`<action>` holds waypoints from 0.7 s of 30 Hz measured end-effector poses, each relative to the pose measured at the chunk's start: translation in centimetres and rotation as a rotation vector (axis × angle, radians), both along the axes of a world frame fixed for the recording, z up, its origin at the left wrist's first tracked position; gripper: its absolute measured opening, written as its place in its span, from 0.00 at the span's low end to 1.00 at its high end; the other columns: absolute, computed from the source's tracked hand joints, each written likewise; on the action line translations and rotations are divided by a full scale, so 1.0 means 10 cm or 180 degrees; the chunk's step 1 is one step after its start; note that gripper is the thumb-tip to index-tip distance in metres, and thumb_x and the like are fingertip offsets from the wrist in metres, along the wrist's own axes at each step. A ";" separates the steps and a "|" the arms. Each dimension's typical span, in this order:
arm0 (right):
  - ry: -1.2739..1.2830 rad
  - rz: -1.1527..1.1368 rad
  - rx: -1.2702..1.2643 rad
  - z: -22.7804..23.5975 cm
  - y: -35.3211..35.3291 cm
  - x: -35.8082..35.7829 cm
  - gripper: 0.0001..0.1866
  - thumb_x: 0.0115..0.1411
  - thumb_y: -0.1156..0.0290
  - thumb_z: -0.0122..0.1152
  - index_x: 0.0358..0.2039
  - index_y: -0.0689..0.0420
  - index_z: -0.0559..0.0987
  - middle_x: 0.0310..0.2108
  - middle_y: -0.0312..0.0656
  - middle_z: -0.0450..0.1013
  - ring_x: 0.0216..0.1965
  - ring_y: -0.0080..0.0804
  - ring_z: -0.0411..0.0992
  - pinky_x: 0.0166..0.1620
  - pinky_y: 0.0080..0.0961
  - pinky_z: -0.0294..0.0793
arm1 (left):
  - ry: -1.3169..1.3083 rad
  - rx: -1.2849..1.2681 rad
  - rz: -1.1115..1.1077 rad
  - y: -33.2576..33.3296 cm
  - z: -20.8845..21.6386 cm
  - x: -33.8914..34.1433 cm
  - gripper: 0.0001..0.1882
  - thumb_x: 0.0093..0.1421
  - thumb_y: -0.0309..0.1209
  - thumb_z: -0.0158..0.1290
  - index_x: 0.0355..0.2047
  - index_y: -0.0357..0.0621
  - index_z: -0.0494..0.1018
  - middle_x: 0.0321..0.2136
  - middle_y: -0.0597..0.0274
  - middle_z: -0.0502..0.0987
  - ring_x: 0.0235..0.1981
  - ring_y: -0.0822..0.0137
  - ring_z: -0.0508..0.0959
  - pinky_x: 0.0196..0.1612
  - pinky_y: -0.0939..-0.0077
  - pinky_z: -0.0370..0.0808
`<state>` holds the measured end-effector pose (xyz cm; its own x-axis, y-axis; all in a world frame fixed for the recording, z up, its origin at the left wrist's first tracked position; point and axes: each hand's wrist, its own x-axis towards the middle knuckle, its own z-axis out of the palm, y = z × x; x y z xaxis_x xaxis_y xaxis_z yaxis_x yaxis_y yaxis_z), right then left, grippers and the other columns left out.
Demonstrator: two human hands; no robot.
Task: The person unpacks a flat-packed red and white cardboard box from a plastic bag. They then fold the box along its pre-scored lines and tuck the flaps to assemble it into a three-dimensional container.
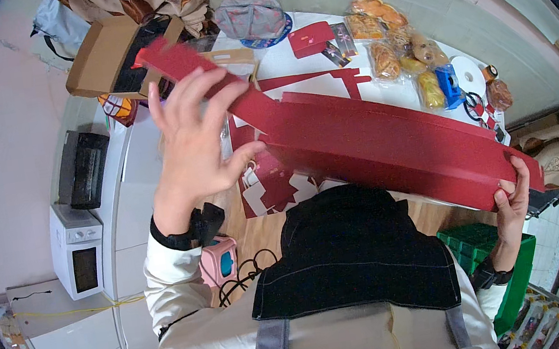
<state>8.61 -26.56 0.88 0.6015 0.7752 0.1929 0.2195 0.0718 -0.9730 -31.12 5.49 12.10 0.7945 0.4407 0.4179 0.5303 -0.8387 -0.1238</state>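
A long red folded cardboard piece (383,141) is raised across the view, slanting from upper left down to the right. It has a narrow flap at its left end. My right hand (511,210) grips its right end, fingers at the edge. My left hand (190,133) is at the left flap with fingers spread and thumb apart, close against the card; whether it touches is hard to see. Beneath, on the white table (381,80), lie more red card sheets (272,175) with white cut shapes on them.
Bagged breads (380,22), a blue tape dispenser (450,85) and a white roll (469,77) sit at the far right of the table. A grey pouch (249,18) and an open brown carton (106,56) are at the back. A green crate (519,276) stands at my right, a pink stool (218,259) below.
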 end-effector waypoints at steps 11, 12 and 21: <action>0.0237 -0.0281 0.0063 -0.26 0.01 0.08 0.37 0.58 0.70 0.67 0.65 0.59 0.60 0.63 0.38 0.62 0.43 0.18 0.70 0.52 0.17 0.67 | -0.5041 -0.1986 -0.0530 0.14 -1.23 0.46 0.25 0.58 0.35 0.53 0.53 0.48 0.58 0.60 0.56 0.56 0.62 0.62 0.58 0.65 0.58 0.52; 0.0273 -0.0289 0.0087 -0.29 -0.01 0.10 0.37 0.58 0.70 0.67 0.65 0.59 0.60 0.63 0.39 0.61 0.43 0.18 0.70 0.53 0.18 0.67 | -0.5466 -0.2120 -0.0417 0.16 -1.24 0.54 0.23 0.58 0.35 0.52 0.53 0.48 0.61 0.57 0.59 0.61 0.60 0.66 0.60 0.65 0.59 0.50; 0.0317 -0.0216 0.0139 -0.25 0.05 0.10 0.35 0.59 0.73 0.64 0.65 0.58 0.59 0.38 0.31 0.74 0.39 0.16 0.68 0.49 0.17 0.65 | -0.3322 -0.4185 -0.1273 0.22 -1.35 0.51 0.31 0.59 0.37 0.52 0.60 0.40 0.61 0.61 0.54 0.63 0.63 0.56 0.60 0.63 0.62 0.58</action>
